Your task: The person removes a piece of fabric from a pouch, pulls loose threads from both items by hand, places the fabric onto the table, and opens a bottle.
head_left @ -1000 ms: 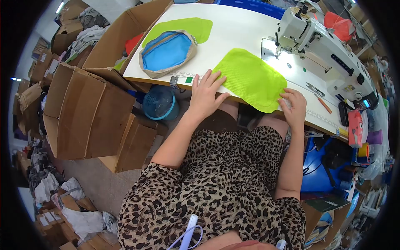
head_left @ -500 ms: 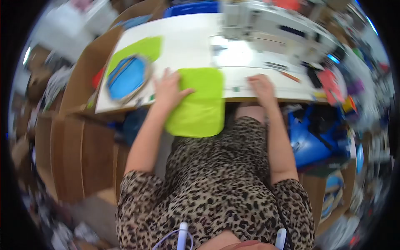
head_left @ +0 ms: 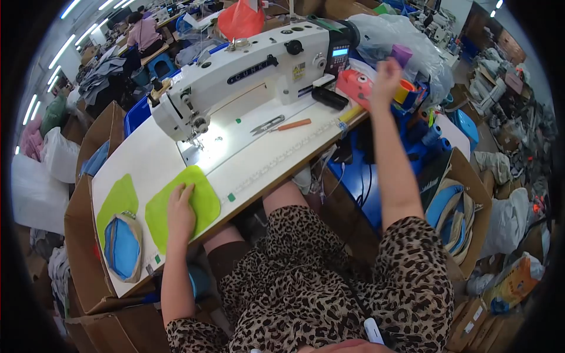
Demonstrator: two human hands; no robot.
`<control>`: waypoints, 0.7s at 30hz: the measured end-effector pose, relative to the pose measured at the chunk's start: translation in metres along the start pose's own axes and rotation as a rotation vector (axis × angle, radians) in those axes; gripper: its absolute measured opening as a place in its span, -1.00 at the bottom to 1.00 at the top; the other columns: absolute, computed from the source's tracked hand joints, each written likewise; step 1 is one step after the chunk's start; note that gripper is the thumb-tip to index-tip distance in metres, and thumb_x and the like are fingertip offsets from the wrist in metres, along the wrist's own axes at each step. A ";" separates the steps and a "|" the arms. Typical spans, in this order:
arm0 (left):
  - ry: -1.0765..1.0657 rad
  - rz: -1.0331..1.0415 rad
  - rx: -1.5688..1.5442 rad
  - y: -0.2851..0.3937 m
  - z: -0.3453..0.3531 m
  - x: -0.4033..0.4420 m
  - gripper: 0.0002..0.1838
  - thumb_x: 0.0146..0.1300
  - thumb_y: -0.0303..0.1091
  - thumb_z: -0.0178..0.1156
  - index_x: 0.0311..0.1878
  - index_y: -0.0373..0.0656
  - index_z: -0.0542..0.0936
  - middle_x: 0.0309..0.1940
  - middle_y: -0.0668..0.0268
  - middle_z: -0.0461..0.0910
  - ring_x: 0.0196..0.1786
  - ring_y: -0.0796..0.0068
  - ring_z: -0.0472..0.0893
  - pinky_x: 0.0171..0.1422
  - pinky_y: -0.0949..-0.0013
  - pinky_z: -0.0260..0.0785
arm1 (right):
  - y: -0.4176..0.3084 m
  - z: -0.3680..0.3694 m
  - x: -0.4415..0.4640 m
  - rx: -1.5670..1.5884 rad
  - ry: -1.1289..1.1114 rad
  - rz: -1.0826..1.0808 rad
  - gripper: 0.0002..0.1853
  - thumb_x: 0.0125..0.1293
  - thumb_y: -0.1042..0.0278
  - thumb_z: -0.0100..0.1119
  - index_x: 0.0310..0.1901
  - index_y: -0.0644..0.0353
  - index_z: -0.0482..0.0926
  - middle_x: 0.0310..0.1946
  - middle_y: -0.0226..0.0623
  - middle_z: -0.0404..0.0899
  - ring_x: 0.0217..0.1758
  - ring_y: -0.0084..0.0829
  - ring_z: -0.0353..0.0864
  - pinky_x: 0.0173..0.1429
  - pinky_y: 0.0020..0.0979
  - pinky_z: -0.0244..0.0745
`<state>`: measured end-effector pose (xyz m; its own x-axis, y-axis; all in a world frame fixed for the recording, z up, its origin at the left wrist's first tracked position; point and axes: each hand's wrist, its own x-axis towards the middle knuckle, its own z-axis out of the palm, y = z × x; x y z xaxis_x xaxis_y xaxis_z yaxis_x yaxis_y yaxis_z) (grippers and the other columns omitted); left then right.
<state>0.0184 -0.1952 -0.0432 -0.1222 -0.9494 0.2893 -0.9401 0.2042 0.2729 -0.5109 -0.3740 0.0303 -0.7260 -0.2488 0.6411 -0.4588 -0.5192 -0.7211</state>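
My left hand (head_left: pixel 182 212) lies flat with fingers stretched on a lime-green fabric piece (head_left: pixel 158 203) with rounded corners, on the white sewing table (head_left: pixel 235 182). To its left, a round blue piece with a beige rim (head_left: pixel 123 247) rests partly over another green fabric piece (head_left: pixel 119 197). My right hand (head_left: pixel 386 83) is raised at the table's right end, close to a purple cup (head_left: pixel 402 54) and a red item with a cartoon eye (head_left: pixel 355 87). Its fingers are too smeared to read.
A white sewing machine (head_left: pixel 247 70) stands along the back, its lamp lit. Thread snips (head_left: pixel 268 125) and an orange-handled tool (head_left: pixel 294 125) lie before it, with a black object (head_left: pixel 329 98) farther right. Tape rolls (head_left: pixel 406 93) and thread spools (head_left: pixel 431 135) are at right; cardboard boxes (head_left: pixel 88 235) flank the table.
The view has swung to the right. My right hand has gone from the table's front edge to the far right. The green piece, earlier overhanging the edge, now lies on the table under my left hand.
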 end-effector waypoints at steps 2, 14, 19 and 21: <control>0.083 0.000 -0.048 0.003 0.005 0.000 -0.61 0.19 -0.54 0.05 0.12 -0.14 0.53 0.18 0.06 0.43 0.27 0.03 0.37 0.36 0.12 0.19 | 0.043 -0.012 0.078 -0.288 0.103 -0.098 -0.49 0.17 0.15 0.32 0.01 0.39 0.49 -0.09 -0.07 0.56 -0.06 -0.20 0.54 0.06 -0.29 0.44; 0.104 -0.069 -0.029 0.018 -0.008 0.000 -0.58 0.15 -0.29 0.25 0.10 -0.13 0.54 0.18 0.12 0.43 0.29 0.05 0.35 0.38 0.11 0.18 | 0.122 -0.002 0.210 -1.057 -0.431 0.032 -0.12 -0.10 -0.19 0.43 0.18 0.23 0.39 0.09 0.10 0.48 0.18 0.02 0.46 0.22 -0.13 0.39; 0.137 -0.069 -0.029 0.013 -0.006 -0.002 -0.58 0.14 -0.26 0.26 0.09 -0.13 0.55 0.17 0.12 0.43 0.28 0.05 0.36 0.37 0.11 0.19 | 0.095 -0.003 0.182 -1.080 -0.318 0.030 -0.25 -0.05 -0.05 0.44 0.12 0.16 0.38 0.06 0.09 0.44 0.16 0.04 0.42 0.21 -0.11 0.37; 0.132 -0.077 -0.039 0.012 -0.004 -0.003 -0.58 0.14 -0.26 0.26 0.09 -0.13 0.55 0.17 0.12 0.44 0.27 0.05 0.36 0.37 0.11 0.19 | 0.109 -0.009 0.192 -0.961 -0.270 -0.040 -0.24 -0.08 -0.01 0.46 0.13 0.17 0.38 0.06 0.12 0.44 0.17 0.05 0.40 0.22 -0.10 0.36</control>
<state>0.0084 -0.1890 -0.0371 -0.0049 -0.9235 0.3836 -0.9317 0.1435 0.3335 -0.7051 -0.4711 0.0726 -0.6151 -0.4847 0.6219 -0.7864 0.3209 -0.5278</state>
